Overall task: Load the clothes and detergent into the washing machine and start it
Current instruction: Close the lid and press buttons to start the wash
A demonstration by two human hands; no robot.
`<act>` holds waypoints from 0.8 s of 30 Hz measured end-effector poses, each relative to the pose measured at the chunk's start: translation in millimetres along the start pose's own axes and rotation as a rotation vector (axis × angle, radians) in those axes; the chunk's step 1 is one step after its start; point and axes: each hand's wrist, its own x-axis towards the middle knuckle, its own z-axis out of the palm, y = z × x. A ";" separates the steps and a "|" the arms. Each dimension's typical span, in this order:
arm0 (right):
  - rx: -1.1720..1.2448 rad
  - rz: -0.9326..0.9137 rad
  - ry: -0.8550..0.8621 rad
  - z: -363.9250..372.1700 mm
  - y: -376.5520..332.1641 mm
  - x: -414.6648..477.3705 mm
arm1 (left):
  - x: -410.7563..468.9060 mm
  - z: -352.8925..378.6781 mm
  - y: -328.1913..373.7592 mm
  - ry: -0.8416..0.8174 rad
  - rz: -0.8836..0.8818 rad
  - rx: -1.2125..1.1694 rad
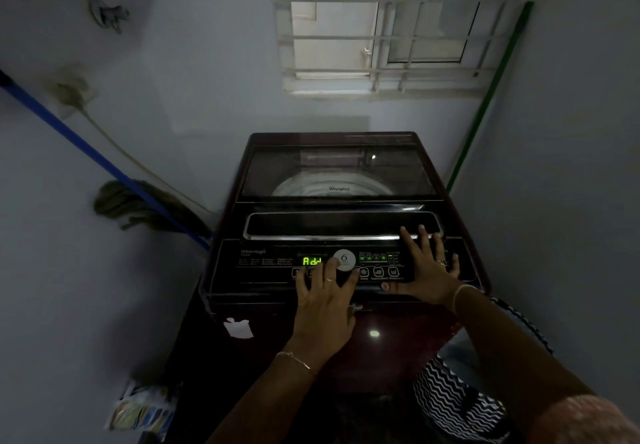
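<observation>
Sleeve (588, 419) of the right arm is nearest the lens, with zigzag black-and-white fabric (450, 405) under it, maybe a laundry bag, can't tell. Both hands are on the washing machine (398, 339), lid (339, 173) down.

Left hand (325, 305): fingers spread, tips on the buttons below the display (312, 261). Right hand (429, 270): flat, fingers spread over the right end of the control panel (263, 267), tips touching the lid handle (329, 225). Neither holds anything.

Clothes: not seen; only a pale drum rim shows through the glass, so the load is unconfirmed. Detergent: not identified. A colourful packet (142, 409) lies on the floor to the left, contents unreadable.

Risks, judged:
- Display reads "Add", likely a prompt, so pressing start now may run the wash without detergent.
- Right palm lying across the panel could trip a button such as the water level button (393, 272) by accident.
- Room is dim and the labels are small, so a wrong button with the left fingers is easy.
- Right fingertips on the handle could lift the lid and halt the start.

Writing:
- "Whirlpool" on the lid glass.
- "WhiteMagic" at panel left.
- Green "Add" on the display.
- "6" on the round badge (344, 259).
- "Delay" and "Water Level" under buttons.
- Other print is too small to read.
</observation>
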 end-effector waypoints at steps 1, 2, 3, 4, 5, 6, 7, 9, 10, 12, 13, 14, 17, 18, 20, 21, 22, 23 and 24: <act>0.007 -0.003 -0.007 -0.8 0.5 0.1 | 2.8 -0.3 2.3 -0.003 0.009 0.001; 0.010 -0.004 -0.010 -1.2 1.0 0.0 | 5.1 -0.5 4.0 -0.006 0.015 0.007; 0.012 -0.005 -0.011 -1.2 1.5 -0.2 | 7.3 -0.5 5.2 -0.005 0.021 0.015; 0.015 -0.005 -0.012 -1.0 1.8 -0.2 | 9.6 -0.6 6.0 0.000 0.025 0.021; 0.018 -0.007 -0.011 -0.7 1.9 -0.4 | 11.7 -0.6 6.6 0.001 0.029 0.020; 0.022 -0.007 -0.008 -0.5 2.0 -0.5 | 13.6 -0.8 7.3 -0.002 0.033 0.019; 0.023 -0.008 -0.004 -0.4 2.2 -0.4 | 15.1 -1.1 8.3 -0.009 0.037 0.023; 0.024 -0.007 0.002 -0.6 2.6 -0.2 | 17.6 -2.1 10.6 -0.035 0.039 0.018; 0.022 -0.006 0.002 -0.6 2.7 -0.2 | 18.5 -3.5 11.9 -0.051 0.039 0.005; 0.024 -0.007 0.000 -0.7 2.5 -0.5 | 20.7 -6.6 14.4 -0.077 0.039 -0.006; 0.026 -0.009 -0.001 -0.7 2.3 -0.7 | 22.1 -8.3 15.2 -0.095 0.039 -0.007; 0.026 -0.010 -0.003 -0.9 2.1 -0.8 | 23.6 -10.0 15.7 -0.107 0.036 -0.012; 0.018 -0.007 -0.003 -1.6 1.4 -0.8 | 26.0 -12.2 14.4 -0.135 0.024 -0.036; 0.019 -0.007 -0.002 -1.5 1.3 -0.8 | 26.1 -12.4 13.4 -0.152 0.023 -0.046; 0.022 -0.008 0.002 -0.9 1.4 -0.4 | 25.4 -12.2 11.2 -0.179 0.024 -0.073; 0.021 -0.006 0.002 -0.9 1.5 -0.2 | 24.8 -11.6 10.1 -0.192 0.025 -0.092; 0.019 -0.004 0.001 -0.8 1.6 0.1 | 24.2 -11.2 8.7 -0.204 0.025 -0.117; 0.017 -0.003 0.001 -0.9 1.5 0.4 | 24.0 -10.5 7.1 -0.219 0.024 -0.144; 0.017 -0.005 0.001 -0.9 1.3 0.4 | 23.7 -10.3 5.2 -0.234 0.024 -0.169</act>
